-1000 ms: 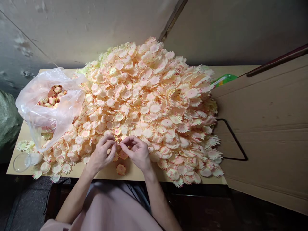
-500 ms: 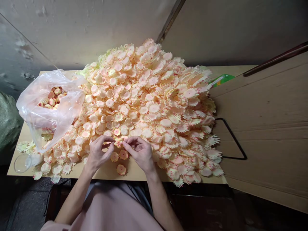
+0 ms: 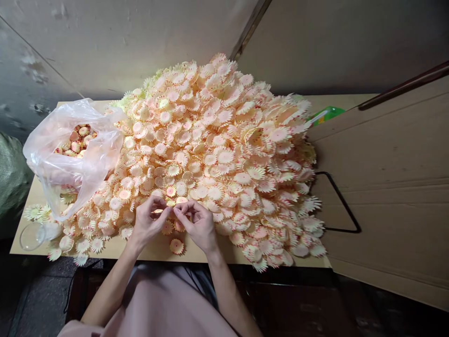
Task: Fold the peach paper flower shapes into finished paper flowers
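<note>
A large heap of pale pink and cream flower-shaped pieces (image 3: 217, 154) covers much of the table (image 3: 150, 250). At its front edge, my left hand (image 3: 150, 222) is closed in a pinch, its thumb and fingertips almost touching those of the other hand. My right hand (image 3: 198, 224) is pinched too, thumb against fingers. Whatever lies between the fingertips is too small and hidden to make out. Just below the hands, a single flower piece (image 3: 177, 246) lies flat on the bare wood, with a few more partly covered behind the fingers.
On the left, a translucent plastic bag (image 3: 101, 161) holds small curled pieces (image 3: 77, 145). A clear round cup (image 3: 32, 236) lies near the front left corner. Cardboard (image 3: 386, 196) with a black metal frame (image 3: 342, 201) stands at right. A green packet (image 3: 328, 114) lies behind the heap.
My right hand has moved left, closer to my left hand, and the fingertips now nearly meet. The flower piece seen between the hands before is now mostly hidden.
</note>
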The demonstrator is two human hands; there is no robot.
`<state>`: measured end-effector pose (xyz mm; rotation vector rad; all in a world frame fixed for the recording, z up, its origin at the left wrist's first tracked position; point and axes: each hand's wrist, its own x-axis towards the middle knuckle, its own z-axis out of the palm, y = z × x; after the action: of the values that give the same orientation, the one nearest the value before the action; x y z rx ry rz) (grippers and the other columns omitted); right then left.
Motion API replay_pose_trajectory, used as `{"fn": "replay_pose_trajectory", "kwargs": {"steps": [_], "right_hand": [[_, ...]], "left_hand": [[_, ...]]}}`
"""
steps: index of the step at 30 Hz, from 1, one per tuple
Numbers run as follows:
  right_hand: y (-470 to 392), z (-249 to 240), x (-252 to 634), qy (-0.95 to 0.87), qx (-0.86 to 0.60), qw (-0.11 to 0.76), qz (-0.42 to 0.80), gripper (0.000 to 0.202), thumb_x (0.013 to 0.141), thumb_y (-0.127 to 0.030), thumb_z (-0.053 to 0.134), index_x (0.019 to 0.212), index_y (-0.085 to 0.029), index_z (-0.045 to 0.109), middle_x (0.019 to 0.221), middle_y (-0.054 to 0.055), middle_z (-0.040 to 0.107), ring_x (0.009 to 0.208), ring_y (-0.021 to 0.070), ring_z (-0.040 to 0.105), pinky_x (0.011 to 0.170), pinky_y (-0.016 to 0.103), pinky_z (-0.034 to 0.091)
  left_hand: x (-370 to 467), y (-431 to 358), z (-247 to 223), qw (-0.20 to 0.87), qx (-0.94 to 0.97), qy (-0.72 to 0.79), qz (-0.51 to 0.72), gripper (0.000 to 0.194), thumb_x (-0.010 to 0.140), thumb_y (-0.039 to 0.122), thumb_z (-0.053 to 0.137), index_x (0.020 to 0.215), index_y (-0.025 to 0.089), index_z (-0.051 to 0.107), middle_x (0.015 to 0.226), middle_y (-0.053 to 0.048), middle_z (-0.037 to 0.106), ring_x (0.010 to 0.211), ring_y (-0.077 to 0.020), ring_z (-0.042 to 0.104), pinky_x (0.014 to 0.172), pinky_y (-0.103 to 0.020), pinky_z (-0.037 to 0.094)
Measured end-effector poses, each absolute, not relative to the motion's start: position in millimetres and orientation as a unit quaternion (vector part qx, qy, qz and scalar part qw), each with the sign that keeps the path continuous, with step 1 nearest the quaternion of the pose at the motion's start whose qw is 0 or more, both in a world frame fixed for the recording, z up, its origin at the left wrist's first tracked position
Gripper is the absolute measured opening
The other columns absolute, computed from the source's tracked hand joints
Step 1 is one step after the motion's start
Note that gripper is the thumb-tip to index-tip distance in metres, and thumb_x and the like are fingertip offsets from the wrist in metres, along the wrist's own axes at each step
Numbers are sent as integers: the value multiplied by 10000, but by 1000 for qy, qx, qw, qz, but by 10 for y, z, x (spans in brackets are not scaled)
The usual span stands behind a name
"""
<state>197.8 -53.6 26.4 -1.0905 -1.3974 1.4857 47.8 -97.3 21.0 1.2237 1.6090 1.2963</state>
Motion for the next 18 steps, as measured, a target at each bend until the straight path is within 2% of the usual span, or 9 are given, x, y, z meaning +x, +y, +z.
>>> {"fn": "replay_pose_trajectory", "kwargs": {"steps": [6, 9, 12, 15, 18], "right_hand": [[-554, 271, 1956, -571, -443, 404, 561, 254, 835, -367, 702, 713, -206, 546, 809, 63, 708, 770, 178, 698, 713, 291, 586], [-583, 235, 1954, -595, -458, 396, 529, 216, 864, -336, 665, 733, -203, 555, 843, 66, 719, 754, 163, 685, 698, 273, 563], [-615, 190, 1949, -629, -470, 391, 480, 170, 885, -270, 628, 749, -203, 551, 851, 55, 717, 686, 135, 643, 650, 254, 525], [-631, 145, 1940, -661, -457, 396, 444, 145, 888, -202, 592, 753, -206, 537, 836, 39, 693, 662, 121, 608, 599, 236, 486], [-630, 110, 1934, -679, -439, 400, 431, 145, 879, -142, 560, 755, -208, 528, 847, 38, 665, 739, 137, 617, 627, 244, 483]], "left_hand": [[436, -976, 237, 313, 525, 623, 488, 32, 859, 179, 617, 834, 160, 609, 790, -21, 626, 711, -101, 620, 520, -133, 473], [429, -979, 246, 278, 575, 613, 466, 133, 845, 93, 553, 805, 163, 660, 816, -38, 643, 741, -109, 618, 524, -139, 469], [449, -976, 195, 247, 593, 614, 460, 159, 842, 86, 549, 816, 164, 686, 855, -45, 611, 764, -113, 616, 524, -147, 465], [483, -970, 110, 192, 616, 615, 454, 162, 852, 88, 548, 850, 162, 692, 888, -50, 585, 799, -122, 610, 633, -201, 514], [515, -963, 51, 146, 622, 619, 456, 158, 858, 86, 545, 864, 161, 683, 892, -49, 561, 811, -130, 600, 719, -249, 537]]}}
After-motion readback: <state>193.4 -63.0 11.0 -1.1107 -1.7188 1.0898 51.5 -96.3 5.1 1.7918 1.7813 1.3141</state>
